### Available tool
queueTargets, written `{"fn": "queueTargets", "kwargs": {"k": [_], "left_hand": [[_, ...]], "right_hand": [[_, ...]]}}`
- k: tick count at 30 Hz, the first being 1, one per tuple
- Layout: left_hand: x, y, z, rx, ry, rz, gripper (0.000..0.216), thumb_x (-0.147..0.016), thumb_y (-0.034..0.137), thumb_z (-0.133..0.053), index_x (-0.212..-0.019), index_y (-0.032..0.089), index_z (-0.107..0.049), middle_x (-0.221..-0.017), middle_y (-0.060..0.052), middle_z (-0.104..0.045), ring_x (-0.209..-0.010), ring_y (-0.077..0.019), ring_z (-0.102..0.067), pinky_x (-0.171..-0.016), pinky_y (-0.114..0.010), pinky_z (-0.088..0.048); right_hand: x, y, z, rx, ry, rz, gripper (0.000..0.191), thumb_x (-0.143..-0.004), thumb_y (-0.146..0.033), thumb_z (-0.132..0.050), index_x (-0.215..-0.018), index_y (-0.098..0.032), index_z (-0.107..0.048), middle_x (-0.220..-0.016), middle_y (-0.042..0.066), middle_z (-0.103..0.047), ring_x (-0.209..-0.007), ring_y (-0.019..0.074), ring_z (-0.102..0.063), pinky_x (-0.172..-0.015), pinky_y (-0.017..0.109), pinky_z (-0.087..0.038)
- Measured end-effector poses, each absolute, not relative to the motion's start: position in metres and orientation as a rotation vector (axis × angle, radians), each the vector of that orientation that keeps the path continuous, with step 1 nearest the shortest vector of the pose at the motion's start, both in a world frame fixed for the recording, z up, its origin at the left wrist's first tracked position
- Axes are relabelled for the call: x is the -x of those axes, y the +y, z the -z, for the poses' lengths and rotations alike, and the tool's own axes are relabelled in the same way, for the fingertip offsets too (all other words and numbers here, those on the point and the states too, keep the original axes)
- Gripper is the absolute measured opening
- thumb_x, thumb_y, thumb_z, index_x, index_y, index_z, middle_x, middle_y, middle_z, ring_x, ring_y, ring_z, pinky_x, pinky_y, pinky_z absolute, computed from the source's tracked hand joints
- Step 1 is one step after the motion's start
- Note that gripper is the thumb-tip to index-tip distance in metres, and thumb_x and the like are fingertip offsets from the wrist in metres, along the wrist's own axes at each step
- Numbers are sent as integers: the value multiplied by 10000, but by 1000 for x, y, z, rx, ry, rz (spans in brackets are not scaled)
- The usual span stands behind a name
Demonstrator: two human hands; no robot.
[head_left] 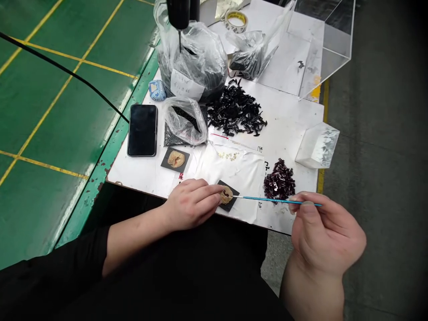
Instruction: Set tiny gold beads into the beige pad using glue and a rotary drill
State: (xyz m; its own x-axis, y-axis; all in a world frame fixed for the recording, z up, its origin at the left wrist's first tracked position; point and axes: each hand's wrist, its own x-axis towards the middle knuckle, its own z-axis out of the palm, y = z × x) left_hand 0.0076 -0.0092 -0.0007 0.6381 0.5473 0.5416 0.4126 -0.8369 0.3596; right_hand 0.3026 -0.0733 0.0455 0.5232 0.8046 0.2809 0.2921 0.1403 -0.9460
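Note:
In my right hand (323, 227) is a thin blue paintbrush (277, 200), pinched between thumb and fingers near its back end. Its pale tip points left and reaches a tan lump (227, 194) with a dark patch in its middle. That lump sits on a small dark square pad (230, 206) near the table's front edge. My left hand (195, 201) lies from the left with fingers stretched out, fingertips at the pad and lump; its thumb is hidden. Above the pad, tiny gold rings (229, 156) are scattered on a white sheet (247, 167). Dark red small parts (280, 180) form a pile below the brush hand's left side.
A second dark pad (166, 165) carries another tan lump. Nearby are a phone (142, 130), an open bag of black grains (185, 122), a heap of black parts (236, 109), a large plastic bag (210, 53), a tape roll (236, 21), a clear block (317, 145) and a clear shield (334, 62).

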Motion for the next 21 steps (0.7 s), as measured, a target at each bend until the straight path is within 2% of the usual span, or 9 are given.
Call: {"fn": "queueTargets", "kwargs": {"k": [7, 14, 21], "left_hand": [[-7, -8, 2, -2682, 761, -841, 152, -1079, 252, -690, -1226, 239, -727, -1389, -60, -826, -980, -205, -747, -871, -361, -628], [-7, -8, 1, -2701, 747, -795, 148, -1087, 253, -686, -1224, 220, -728, -1420, -51, -814, -964, -206, -722, -841, -366, -604], [-8, -7, 0, -2712, 767, -788, 142, -1098, 284, -672, -1211, 230, -738, -1409, -51, -814, -975, -209, -713, -827, -362, -581]], "right_hand": [[-302, -74, -45, 1505, -1082, -456, 170, -909, -369, -930, -1006, -237, -886, -925, 57, -842, -827, 229, -791, -746, 396, -650], [-303, -74, -34, 1455, -1167, -404, 97, -919, -296, -909, -1005, -253, -897, -921, 48, -837, -814, 213, -786, -727, 375, -645], [-300, -73, -35, 1498, -1163, -406, 102, -924, -329, -899, -981, -248, -879, -924, 55, -831, -817, 228, -790, -732, 399, -665]]}}
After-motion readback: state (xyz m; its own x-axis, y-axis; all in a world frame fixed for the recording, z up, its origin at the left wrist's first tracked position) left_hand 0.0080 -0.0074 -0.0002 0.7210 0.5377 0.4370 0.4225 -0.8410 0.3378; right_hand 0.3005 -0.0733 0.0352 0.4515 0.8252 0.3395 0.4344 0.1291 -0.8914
